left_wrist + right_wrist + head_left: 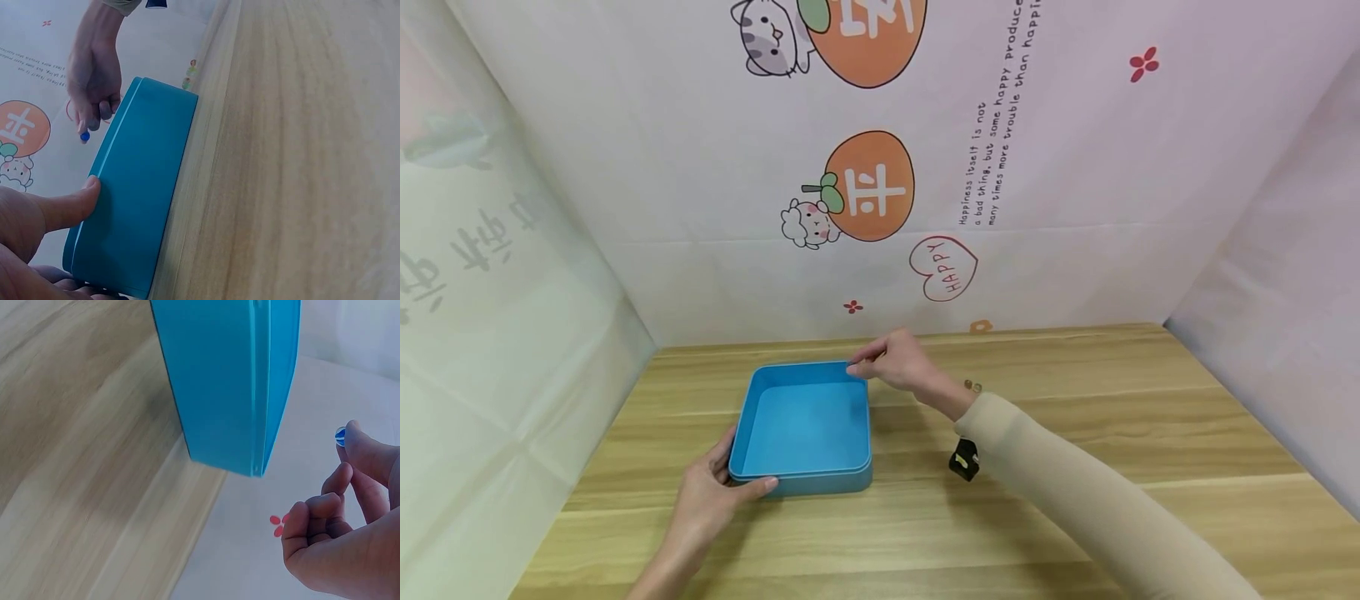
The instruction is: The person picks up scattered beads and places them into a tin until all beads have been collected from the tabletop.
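Note:
An open-topped blue box (808,484) with rounded corners sits on the wooden table, its inside facing up. My left hand (707,497) grips its near left corner, the thumb on the front wall and the fingers along the left side. Over the far right corner of the box, my right hand (898,362) pinches a small blue marble (340,436) between thumb and index finger. In the right wrist view the marble shows blue and white, and the other fingers are curled. The left wrist view also shows the marble (85,135) at the fingertips, above the rim.
Two small brownish round pieces (973,386) lie on the table by the right wrist. A small black object (964,460) with yellow and white marks shows beside the right sleeve (1060,475). Behind the wooden table (1075,367) hangs a printed white cloth (1060,275), with more cloth at both sides.

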`<state>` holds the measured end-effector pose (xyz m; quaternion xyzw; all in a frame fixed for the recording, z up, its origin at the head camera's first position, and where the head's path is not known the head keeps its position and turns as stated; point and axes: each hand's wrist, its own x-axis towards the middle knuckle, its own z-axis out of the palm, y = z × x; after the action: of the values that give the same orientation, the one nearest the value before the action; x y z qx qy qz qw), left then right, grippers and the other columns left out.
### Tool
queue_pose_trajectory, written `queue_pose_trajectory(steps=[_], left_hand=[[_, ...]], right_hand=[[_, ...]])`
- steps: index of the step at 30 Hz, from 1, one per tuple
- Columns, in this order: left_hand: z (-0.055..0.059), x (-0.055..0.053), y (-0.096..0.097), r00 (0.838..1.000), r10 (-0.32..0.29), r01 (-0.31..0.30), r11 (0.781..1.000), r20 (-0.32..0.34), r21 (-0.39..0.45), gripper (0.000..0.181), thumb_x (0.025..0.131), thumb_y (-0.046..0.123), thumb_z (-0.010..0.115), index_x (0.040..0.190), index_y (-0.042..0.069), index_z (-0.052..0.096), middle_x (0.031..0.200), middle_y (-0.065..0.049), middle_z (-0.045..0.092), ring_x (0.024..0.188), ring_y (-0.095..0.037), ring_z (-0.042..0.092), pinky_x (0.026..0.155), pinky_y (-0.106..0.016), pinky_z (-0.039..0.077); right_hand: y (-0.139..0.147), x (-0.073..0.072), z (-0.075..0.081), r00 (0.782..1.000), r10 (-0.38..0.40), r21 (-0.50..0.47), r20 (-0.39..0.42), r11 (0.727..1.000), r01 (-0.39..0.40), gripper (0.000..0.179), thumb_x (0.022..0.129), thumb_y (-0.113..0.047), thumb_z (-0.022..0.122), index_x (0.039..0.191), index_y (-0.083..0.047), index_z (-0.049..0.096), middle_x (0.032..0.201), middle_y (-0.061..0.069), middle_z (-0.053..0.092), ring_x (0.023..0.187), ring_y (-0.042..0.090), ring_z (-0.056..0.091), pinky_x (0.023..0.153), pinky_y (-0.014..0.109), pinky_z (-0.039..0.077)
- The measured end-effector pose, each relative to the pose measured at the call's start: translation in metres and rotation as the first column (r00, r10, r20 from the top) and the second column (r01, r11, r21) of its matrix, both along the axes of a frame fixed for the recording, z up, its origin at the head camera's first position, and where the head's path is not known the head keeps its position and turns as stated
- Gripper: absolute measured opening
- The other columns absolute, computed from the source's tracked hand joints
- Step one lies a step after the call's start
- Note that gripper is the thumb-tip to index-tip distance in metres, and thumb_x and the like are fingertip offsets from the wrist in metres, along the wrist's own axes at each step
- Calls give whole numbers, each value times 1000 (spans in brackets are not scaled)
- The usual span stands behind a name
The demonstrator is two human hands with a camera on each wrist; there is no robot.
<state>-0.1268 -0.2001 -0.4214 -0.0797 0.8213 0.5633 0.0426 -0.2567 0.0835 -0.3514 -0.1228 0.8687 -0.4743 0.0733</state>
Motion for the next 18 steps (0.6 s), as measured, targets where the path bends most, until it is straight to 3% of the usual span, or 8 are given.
queue_pose_trajectory(steps=[8, 18], left_hand=[[0, 0, 0, 1000, -4, 4, 1000, -14, 4, 114, 82, 15, 94, 166, -1, 20, 167, -28, 27, 151, -42, 32, 115, -49, 40], [2, 0, 0, 1000, -9, 9, 1000, -10, 1, 113, 84, 15, 93, 167, -1, 18, 167, -28, 26, 152, -42, 31, 116, -49, 39]], right_hand=[[-14, 2, -2, 1000, 10, -10, -15, 1000, -10, 13, 92, -17, 85, 103, -10, 86, 97, 0, 75, 80, 21, 55, 59, 27, 38], [-29, 1, -6, 1000, 28, -28, -7, 999, -28, 12, 92, -16, 86, 102, -10, 86, 101, 0, 76, 89, 20, 60, 69, 27, 47]])
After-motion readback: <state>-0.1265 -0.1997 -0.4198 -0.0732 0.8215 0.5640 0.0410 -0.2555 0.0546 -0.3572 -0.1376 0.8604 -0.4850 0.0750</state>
